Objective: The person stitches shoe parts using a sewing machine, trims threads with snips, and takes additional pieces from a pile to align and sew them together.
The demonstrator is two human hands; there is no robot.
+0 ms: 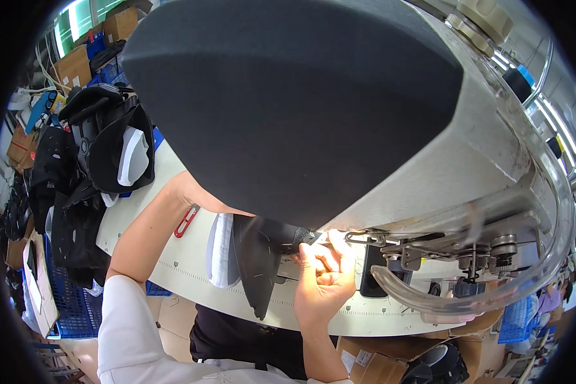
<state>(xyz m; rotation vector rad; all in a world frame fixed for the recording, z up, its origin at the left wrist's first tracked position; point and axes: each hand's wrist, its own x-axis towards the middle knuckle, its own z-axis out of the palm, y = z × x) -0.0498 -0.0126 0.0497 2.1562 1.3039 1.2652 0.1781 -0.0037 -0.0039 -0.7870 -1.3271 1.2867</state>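
A large sewing machine head (301, 115), black with a pale metal side, fills the upper middle. Below it lies a black fabric piece (256, 269) beside a white padded part (223, 251); its far end runs under the machine head. My right hand (326, 272) is at the fabric's right end, close to the stitching area, with thumb and fingers curled together. What sits between those fingertips is too small to make out. From the left my left forearm reaches in; past the wrist (189, 192), my left hand is hidden behind the machine head.
Red-handled thread snips (185, 221) lie on the pale table (173, 262) near my left forearm. A black phone-like object (372, 278) rests right of my right hand. Black padded pieces (77, 185) are heaped at left above a blue crate (77, 313). A clear curved tube (422, 307) arcs at right.
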